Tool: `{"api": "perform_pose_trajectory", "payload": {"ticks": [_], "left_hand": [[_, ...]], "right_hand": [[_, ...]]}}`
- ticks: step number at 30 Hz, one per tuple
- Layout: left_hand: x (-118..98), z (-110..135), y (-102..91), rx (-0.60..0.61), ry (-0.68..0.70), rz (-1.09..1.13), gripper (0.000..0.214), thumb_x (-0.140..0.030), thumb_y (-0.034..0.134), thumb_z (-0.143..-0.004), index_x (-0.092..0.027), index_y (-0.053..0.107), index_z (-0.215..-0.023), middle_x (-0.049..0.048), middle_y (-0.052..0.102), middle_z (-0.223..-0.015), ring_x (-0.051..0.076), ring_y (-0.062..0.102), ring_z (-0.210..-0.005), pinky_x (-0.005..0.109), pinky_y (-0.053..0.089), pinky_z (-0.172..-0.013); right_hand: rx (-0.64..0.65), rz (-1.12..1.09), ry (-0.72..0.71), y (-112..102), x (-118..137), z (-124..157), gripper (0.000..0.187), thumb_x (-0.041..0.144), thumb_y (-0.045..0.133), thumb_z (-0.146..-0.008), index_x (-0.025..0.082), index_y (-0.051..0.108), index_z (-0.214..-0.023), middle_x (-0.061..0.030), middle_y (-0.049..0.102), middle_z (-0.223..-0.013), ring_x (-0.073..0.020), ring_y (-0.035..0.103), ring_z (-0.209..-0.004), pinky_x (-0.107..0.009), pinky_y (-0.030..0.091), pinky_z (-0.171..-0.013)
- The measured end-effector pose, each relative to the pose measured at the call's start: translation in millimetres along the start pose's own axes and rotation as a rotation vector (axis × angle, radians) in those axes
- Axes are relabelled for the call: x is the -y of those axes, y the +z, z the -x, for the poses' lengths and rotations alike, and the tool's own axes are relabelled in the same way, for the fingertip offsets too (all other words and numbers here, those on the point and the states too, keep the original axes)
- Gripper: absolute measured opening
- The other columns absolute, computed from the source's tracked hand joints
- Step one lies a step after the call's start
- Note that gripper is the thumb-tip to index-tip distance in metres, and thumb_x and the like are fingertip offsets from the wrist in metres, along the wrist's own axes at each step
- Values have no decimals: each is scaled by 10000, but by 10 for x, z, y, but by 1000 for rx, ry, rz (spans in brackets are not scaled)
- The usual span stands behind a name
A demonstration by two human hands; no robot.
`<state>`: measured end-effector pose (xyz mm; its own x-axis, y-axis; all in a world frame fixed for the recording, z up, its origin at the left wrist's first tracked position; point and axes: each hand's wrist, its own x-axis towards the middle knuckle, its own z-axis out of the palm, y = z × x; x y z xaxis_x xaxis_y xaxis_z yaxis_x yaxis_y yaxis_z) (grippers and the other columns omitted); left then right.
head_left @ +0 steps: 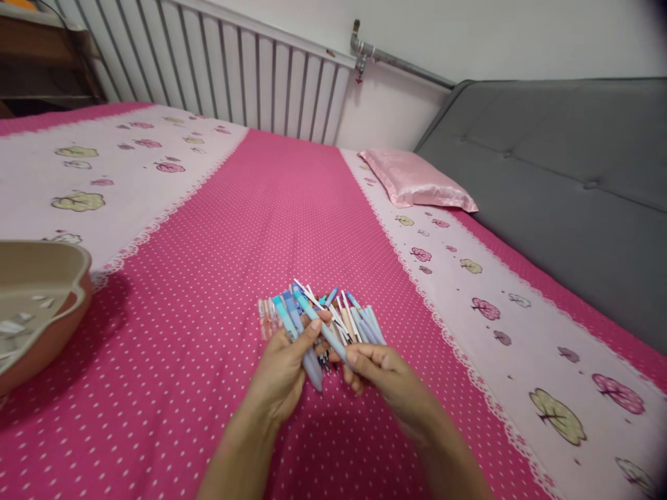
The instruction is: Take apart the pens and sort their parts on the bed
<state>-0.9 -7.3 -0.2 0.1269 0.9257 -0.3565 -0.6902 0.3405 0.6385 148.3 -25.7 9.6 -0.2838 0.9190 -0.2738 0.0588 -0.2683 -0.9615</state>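
Note:
My left hand [284, 368] is closed around a few blue and grey-blue pens [314, 371], their light-blue ends pointing up and away. Between the fingers of my right hand [383, 368] is the near end of a pale blue pen [329, 337]; its far part crosses over my left thumb and fingers. Just beyond both hands lies a pile of pens [371, 325] and thin white sticks [344, 309] on the bedsheet. Several pinkish pens [267, 319] lie at the pile's left. My hands hide part of the pile.
A tan and orange basin [78, 312] with small pale pieces in it stands at the left. The pink dotted bedsheet [281, 187] spreads all around. Farther off are a pink pillow [417, 177], a grey headboard [563, 160] and a white radiator [250, 76].

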Motion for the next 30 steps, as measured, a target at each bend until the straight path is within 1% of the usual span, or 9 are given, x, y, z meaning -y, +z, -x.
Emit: {"api": "perform_pose_trajectory", "payload": {"ticks": [5,11,13,15,17,19,22,27,30], "left_hand": [[22,-15,1,-100,98,-17,324,-260,850,-493,-96,713,-737,0,605,-578,72,538,-519,161,469,-505],[33,-29,-7,-95,119,-41,356,-302,846,-495,-94,717,-753,-35,511,-497,46,450,-469,135,404,-448],[26,-32,-14,-92,116,-32,363,-300,841,-508,-91,717,-778,-38,500,-501,42,441,-470,131,400,-451],[17,-36,-24,-96,113,-21,373,-288,840,-513,-85,716,-800,-35,506,-522,34,430,-472,123,393,-449],[11,-41,-33,-94,115,-14,368,-277,837,-522,-81,713,-809,-31,514,-543,28,420,-470,116,384,-442],[10,-46,-36,-87,123,-10,355,-269,828,-541,-80,711,-819,-32,512,-549,25,413,-466,115,384,-440],[10,-45,-24,-102,126,-10,331,-249,816,-566,-72,707,-824,-33,505,-548,23,408,-459,110,375,-425],[-5,-27,-2,-145,102,-7,270,-206,783,-617,-67,702,-834,-31,500,-545,18,394,-445,99,348,-395],[-19,-26,-16,-145,103,2,249,-204,775,-629,-70,699,-824,-28,504,-553,17,399,-446,102,364,-408]], "right_hand": [[-112,55,-14,8,-94,-37,272,400,671,-720,141,697,-800,-1,613,-640,-100,488,-565,-227,383,-570],[-420,247,-100,130,-60,-27,226,275,721,-631,158,661,-815,-15,621,-676,-146,528,-629,-271,439,-616],[-402,206,-103,141,-53,-31,313,294,744,-606,166,621,-864,-13,610,-719,-147,532,-655,-271,450,-621],[-283,131,-70,128,-63,-37,368,379,716,-660,165,598,-935,-19,606,-757,-143,538,-672,-262,448,-614],[-155,78,-40,102,-81,-39,366,483,577,-784,148,610,-927,-36,614,-760,-139,549,-679,-262,441,-626],[-98,67,-35,79,-94,-36,439,529,454,-849,129,633,-835,-42,613,-703,-134,546,-642,-267,435,-629],[-156,107,-62,71,-91,-24,381,490,533,-821,126,646,-805,-39,623,-676,-140,551,-628,-273,437,-630],[-384,250,-135,104,-64,-16,235,348,687,-726,159,644,-858,-50,679,-803,-169,602,-732,-284,458,-685],[-360,160,-135,106,-65,-24,288,374,703,-707,166,607,-881,-44,665,-830,-162,602,-748,-275,471,-689]]}}
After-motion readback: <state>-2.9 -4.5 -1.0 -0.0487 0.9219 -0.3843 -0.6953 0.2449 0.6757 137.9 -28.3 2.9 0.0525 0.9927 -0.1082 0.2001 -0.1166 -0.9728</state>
